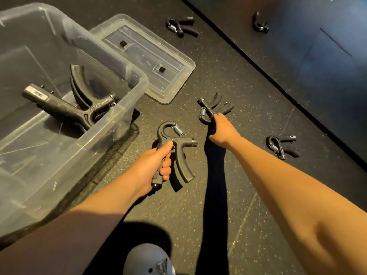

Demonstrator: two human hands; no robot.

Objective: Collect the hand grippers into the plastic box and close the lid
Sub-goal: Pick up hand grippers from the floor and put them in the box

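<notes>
black grippers (178, 140) gripped, left hand (153, 165), right hand (224, 130)

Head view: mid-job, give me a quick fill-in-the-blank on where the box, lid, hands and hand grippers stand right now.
1. The plastic box stands open; its lid lies on the ____.
2. The left hand grips one hand gripper and the right hand grips a second gripper, so ____ hands are occupied.
3. Beyond the hands, ____ loose grippers lie untouched.

Missing words: floor; both; three.
</notes>
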